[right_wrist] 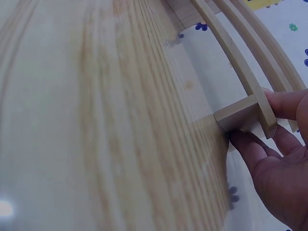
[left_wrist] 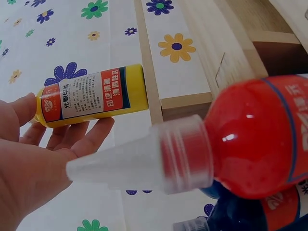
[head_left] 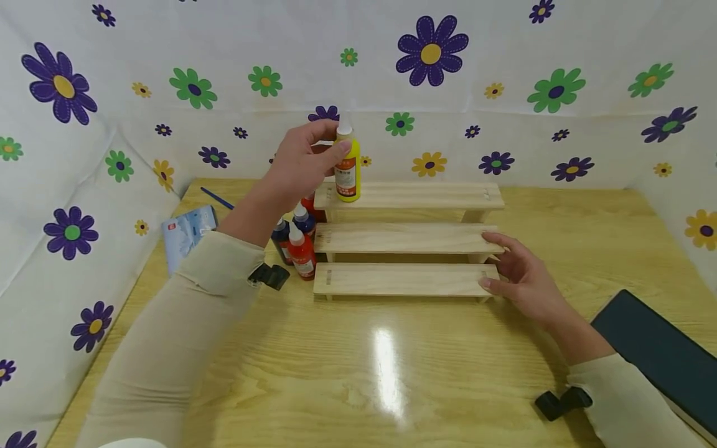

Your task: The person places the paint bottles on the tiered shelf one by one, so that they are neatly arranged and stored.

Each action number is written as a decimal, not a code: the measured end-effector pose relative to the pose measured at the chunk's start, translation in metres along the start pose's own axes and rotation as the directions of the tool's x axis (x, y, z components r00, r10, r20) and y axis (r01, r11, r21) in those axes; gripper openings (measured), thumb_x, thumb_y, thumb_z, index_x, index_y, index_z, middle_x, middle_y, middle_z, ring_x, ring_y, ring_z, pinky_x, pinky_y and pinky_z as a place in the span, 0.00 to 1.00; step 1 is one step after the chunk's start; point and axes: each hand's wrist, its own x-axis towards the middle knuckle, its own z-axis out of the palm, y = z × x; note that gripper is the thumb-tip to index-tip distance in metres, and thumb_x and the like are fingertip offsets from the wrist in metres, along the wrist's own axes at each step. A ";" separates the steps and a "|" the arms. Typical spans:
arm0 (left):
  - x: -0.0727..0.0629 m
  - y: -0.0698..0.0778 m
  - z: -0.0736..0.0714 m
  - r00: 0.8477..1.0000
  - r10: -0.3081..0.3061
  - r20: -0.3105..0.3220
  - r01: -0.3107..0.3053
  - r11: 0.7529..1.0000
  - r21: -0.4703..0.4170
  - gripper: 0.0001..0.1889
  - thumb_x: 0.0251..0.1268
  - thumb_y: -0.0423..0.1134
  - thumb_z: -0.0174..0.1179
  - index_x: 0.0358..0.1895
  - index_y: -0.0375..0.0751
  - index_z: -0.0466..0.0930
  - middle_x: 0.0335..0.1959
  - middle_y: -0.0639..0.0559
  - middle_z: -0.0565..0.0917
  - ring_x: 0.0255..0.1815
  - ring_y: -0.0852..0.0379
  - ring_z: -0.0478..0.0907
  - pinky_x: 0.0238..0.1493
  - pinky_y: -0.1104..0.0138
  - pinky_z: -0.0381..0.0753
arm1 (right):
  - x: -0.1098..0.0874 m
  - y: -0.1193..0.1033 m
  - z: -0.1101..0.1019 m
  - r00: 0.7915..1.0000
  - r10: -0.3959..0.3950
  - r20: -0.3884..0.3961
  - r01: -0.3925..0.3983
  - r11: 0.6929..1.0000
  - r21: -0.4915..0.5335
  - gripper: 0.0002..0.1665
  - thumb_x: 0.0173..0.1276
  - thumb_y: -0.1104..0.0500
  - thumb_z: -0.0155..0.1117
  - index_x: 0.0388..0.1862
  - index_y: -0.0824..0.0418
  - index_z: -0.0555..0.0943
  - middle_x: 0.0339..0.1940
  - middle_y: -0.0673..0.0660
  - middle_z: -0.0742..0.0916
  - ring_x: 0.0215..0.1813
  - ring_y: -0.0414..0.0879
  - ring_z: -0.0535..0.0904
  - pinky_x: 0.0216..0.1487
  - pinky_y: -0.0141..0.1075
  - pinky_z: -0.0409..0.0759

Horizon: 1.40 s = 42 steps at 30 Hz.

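My left hand (head_left: 305,155) pinches a yellow ink bottle (head_left: 348,169) with a white nozzle between thumb and fingers. The bottle stands upright at the left end of the top step of a wooden three-tier rack (head_left: 409,238); its base is at the board, and whether it bears its full weight there I cannot tell. In the left wrist view the yellow bottle (left_wrist: 91,95) shows its printed label. My right hand (head_left: 523,277) grips the rack's right end, thumb on the lowest board and fingers by the middle one. The right wrist view shows fingers (right_wrist: 248,147) beneath the board edge.
Left of the rack stand red bottles (head_left: 303,254) and dark blue bottles (head_left: 304,221), close against its side. A blue-white packet (head_left: 187,236) and a blue stick (head_left: 217,198) lie farther left. A dark flat case (head_left: 655,348) lies at right. Flowered cloth (head_left: 358,87) hangs behind.
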 end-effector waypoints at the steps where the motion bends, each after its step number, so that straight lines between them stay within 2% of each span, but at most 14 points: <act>1: 0.000 -0.001 0.001 1.000 -0.002 -0.001 0.001 1.000 -0.002 0.19 0.75 0.40 0.57 0.66 0.44 0.75 0.58 0.52 0.76 0.58 0.56 0.77 0.56 0.62 0.79 | -0.001 0.000 0.001 1.000 -0.002 -0.001 0.002 1.000 0.006 0.46 0.64 0.81 0.62 0.78 0.60 0.62 0.63 0.53 0.79 0.59 0.43 0.79 0.53 0.30 0.79; 8: 0.000 -0.001 0.003 1.000 -0.001 -0.021 0.002 1.000 0.031 0.22 0.74 0.41 0.59 0.67 0.45 0.74 0.59 0.53 0.76 0.57 0.58 0.77 0.55 0.64 0.80 | 0.000 0.001 0.001 1.000 -0.016 0.002 0.016 0.999 0.036 0.46 0.63 0.82 0.61 0.78 0.61 0.62 0.63 0.51 0.79 0.60 0.42 0.78 0.53 0.30 0.79; 15: -0.003 -0.003 0.002 0.999 -0.002 -0.037 0.007 0.991 0.134 0.26 0.73 0.45 0.59 0.72 0.49 0.70 0.62 0.55 0.75 0.59 0.59 0.75 0.59 0.65 0.76 | -0.001 0.002 0.002 1.000 -0.010 0.007 0.009 0.999 0.035 0.45 0.64 0.82 0.61 0.78 0.60 0.62 0.64 0.52 0.79 0.61 0.43 0.77 0.54 0.30 0.79; 18: -0.007 -0.001 0.001 0.998 0.000 -0.070 0.012 0.986 0.167 0.27 0.73 0.49 0.60 0.72 0.52 0.70 0.63 0.56 0.75 0.61 0.59 0.74 0.59 0.64 0.75 | -0.002 0.002 0.002 1.000 -0.010 0.004 0.010 1.000 0.028 0.45 0.64 0.82 0.61 0.78 0.61 0.62 0.64 0.52 0.79 0.61 0.42 0.77 0.54 0.30 0.79; 22: -0.017 0.003 -0.004 0.990 0.010 -0.143 0.015 0.985 0.172 0.25 0.72 0.50 0.61 0.69 0.52 0.72 0.61 0.57 0.77 0.61 0.59 0.74 0.58 0.64 0.76 | -0.002 0.001 0.002 1.000 -0.011 0.001 0.011 1.000 0.020 0.45 0.64 0.81 0.61 0.77 0.61 0.62 0.64 0.54 0.78 0.61 0.42 0.77 0.54 0.30 0.78; 27: -0.036 0.006 -0.012 0.978 0.010 -0.207 0.022 0.988 0.152 0.22 0.73 0.47 0.61 0.67 0.51 0.74 0.60 0.55 0.78 0.59 0.58 0.75 0.58 0.62 0.76 | -0.002 0.000 0.002 1.000 -0.010 0.001 0.010 1.000 0.023 0.45 0.64 0.81 0.61 0.77 0.61 0.62 0.66 0.56 0.77 0.62 0.42 0.76 0.55 0.30 0.78; 32: -0.054 0.001 -0.021 0.974 0.034 -0.224 -0.001 0.989 0.146 0.20 0.73 0.42 0.61 0.65 0.48 0.75 0.59 0.54 0.79 0.59 0.58 0.76 0.58 0.62 0.77 | -0.002 0.001 0.002 1.000 -0.013 0.004 0.012 0.999 0.031 0.44 0.65 0.81 0.61 0.77 0.61 0.61 0.66 0.53 0.77 0.62 0.42 0.76 0.55 0.30 0.78; 36: -0.066 -0.006 -0.031 0.970 0.029 -0.240 0.008 0.988 0.152 0.19 0.72 0.42 0.62 0.63 0.46 0.77 0.58 0.54 0.79 0.59 0.57 0.76 0.58 0.61 0.76 | -0.002 0.001 0.002 1.000 -0.017 0.005 0.017 0.999 0.042 0.44 0.64 0.82 0.60 0.77 0.62 0.61 0.65 0.51 0.77 0.62 0.44 0.77 0.54 0.30 0.78; 42: -0.082 -0.024 -0.044 0.970 -0.026 -0.240 0.063 0.987 0.147 0.19 0.72 0.43 0.63 0.62 0.44 0.77 0.59 0.52 0.78 0.60 0.55 0.74 0.60 0.58 0.76 | -0.002 0.003 0.001 1.000 -0.012 0.002 0.012 0.999 0.035 0.44 0.64 0.81 0.61 0.77 0.62 0.61 0.65 0.50 0.77 0.62 0.44 0.77 0.55 0.30 0.78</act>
